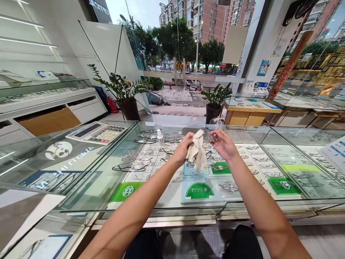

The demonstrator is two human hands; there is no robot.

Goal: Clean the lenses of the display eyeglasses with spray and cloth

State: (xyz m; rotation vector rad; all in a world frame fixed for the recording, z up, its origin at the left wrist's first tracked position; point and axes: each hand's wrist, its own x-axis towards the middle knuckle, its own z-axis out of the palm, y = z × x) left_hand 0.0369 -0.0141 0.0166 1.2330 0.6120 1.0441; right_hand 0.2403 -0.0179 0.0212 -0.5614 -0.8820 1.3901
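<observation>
My left hand (185,148) is closed on a crumpled beige cloth (198,151), which hangs down over the glass counter. To its right, my right hand (224,144) pinches a pair of thin-framed eyeglasses (215,123). One clear lens shows above the fingers; part of the frame is hidden by them. The cloth and the eyeglasses are close together, and I cannot tell whether they touch. A small white spray bottle (160,137) stands upright on the counter, left of my left hand. Dark-framed glasses (129,167) lie nearer, left of my left forearm.
The glass display counter (167,205) holds rows of eyeglasses and green cards. On the left lies a large calculator (96,132). A printed sheet (334,153) is at the right edge. Potted plants (128,108) stand beyond the counter, before a glass front.
</observation>
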